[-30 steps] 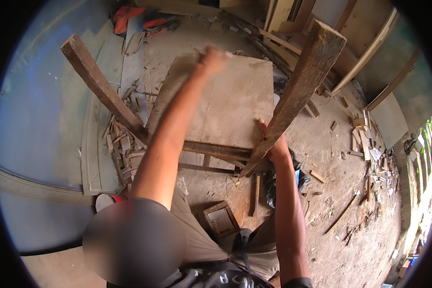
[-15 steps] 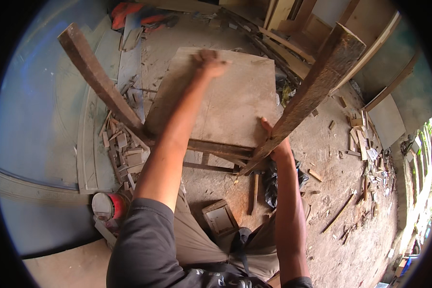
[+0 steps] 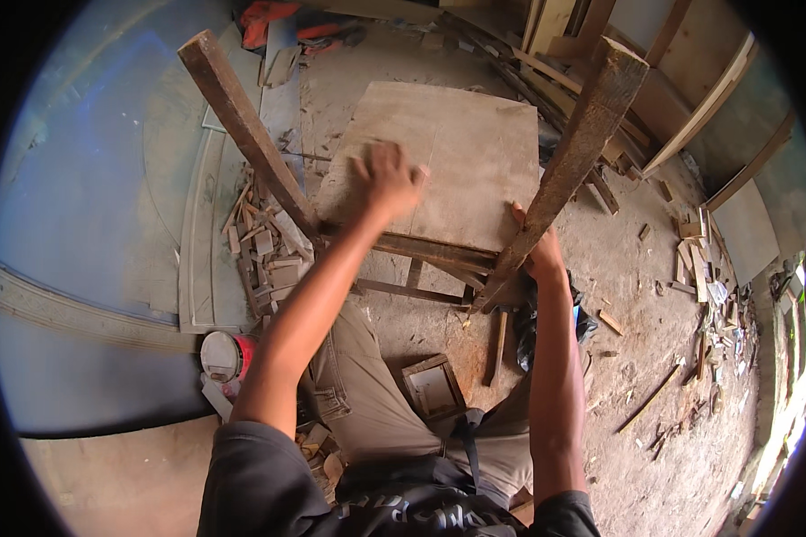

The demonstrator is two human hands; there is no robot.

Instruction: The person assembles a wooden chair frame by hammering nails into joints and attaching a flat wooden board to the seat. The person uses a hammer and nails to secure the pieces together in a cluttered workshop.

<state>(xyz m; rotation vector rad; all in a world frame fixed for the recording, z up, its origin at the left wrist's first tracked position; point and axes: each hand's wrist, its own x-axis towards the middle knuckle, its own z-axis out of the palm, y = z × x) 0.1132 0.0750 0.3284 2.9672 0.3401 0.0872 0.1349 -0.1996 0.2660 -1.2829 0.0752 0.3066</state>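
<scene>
- The left hand (image 3: 390,182) has drawn back from near the far edge of the flat wooden panel (image 3: 466,152) toward its left-middle, so the stretch at twelve o'clock now lies uncovered.
- For the work in hand, I judge this to be a sweep across the panel, with the near-left part now under the palm.
- The right hand (image 3: 544,253) stays by the lower part of the right post (image 3: 578,157), which suggests it is steadying the wooden frame.
- Taking the panel's middle as the clock's centre, the left hand sits near nine, the right between four and five, and the front rail (image 3: 439,251) near six.
- The hands are well apart: the left is palm-down with fingers spread (slightly blurred, so I cannot tell whether every fingertip touches).
- The right's thumb shows on the panel side of the post; the other fingers are hidden, so I cannot tell how firmly it clasps.
- The left post (image 3: 246,134) leans from eight toward ten; wood offcuts (image 3: 264,243) lie at eight, a small box-like frame (image 3: 457,383) at six.
</scene>
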